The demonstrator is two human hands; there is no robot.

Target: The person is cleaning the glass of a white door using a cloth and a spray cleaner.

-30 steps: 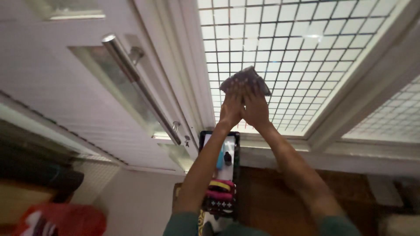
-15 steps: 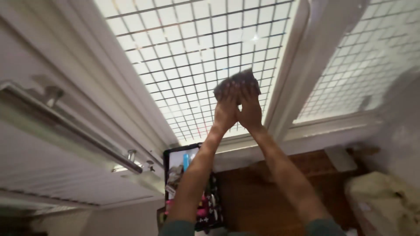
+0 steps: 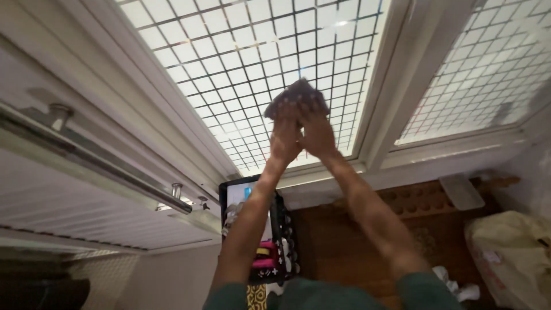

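Note:
Both my hands are raised against a window pane (image 3: 241,63) covered by a white square grille. My left hand (image 3: 284,136) and my right hand (image 3: 315,133) sit side by side, palms pressed on a dark speckled cloth (image 3: 296,96) that lies flat on the grille. The cloth pokes out above my fingertips. My forearms reach up from green sleeves at the bottom of the view.
A white door with a long steel bar handle (image 3: 97,166) stands at the left. A second grilled pane (image 3: 482,69) is at the right, past a white frame post. Below are a black tray (image 3: 270,229) of small items, a brown wooden surface (image 3: 356,241) and a pale bag (image 3: 511,252).
Both hands and the cloth have slid a little left and upward across the grille. The view has swung right, so the door handle sits further left and the right pane shows more.

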